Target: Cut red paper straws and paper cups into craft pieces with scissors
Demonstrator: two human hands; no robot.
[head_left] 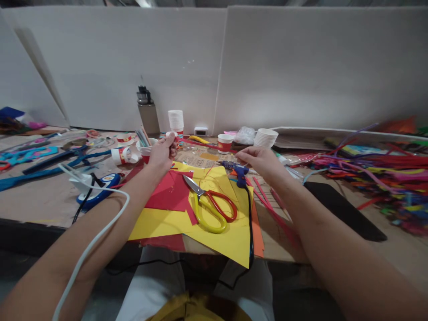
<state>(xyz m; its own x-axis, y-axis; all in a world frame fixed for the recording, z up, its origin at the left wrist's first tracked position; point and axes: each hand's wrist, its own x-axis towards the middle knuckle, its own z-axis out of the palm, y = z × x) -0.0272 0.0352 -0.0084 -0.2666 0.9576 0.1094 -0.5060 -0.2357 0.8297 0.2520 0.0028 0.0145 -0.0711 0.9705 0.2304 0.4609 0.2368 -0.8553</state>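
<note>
A thin red pipe cleaner (207, 144) stretches across the table between my two hands. Its left end is pinched by my left hand (163, 151), beside a paper cup (146, 156) with sticks in it. At the other end the fingertips of my right hand (257, 159) close on it, above and right of a blue glue gun (240, 173). Scissors (214, 207) with one yellow and one red handle lie partly open between my forearms. Beneath them are yellow paper sheets (220, 245) and a red sheet (169, 191).
Stacked white cups (175, 119) and a grey bottle (148, 117) stand near the back panel (117, 58). Colourful pipe cleaners (394, 178) pile up at right, near a black flat object (344, 210). A white cable (96, 240) crosses my left forearm; the glue gun's black cord (250, 223) hangs over the table edge.
</note>
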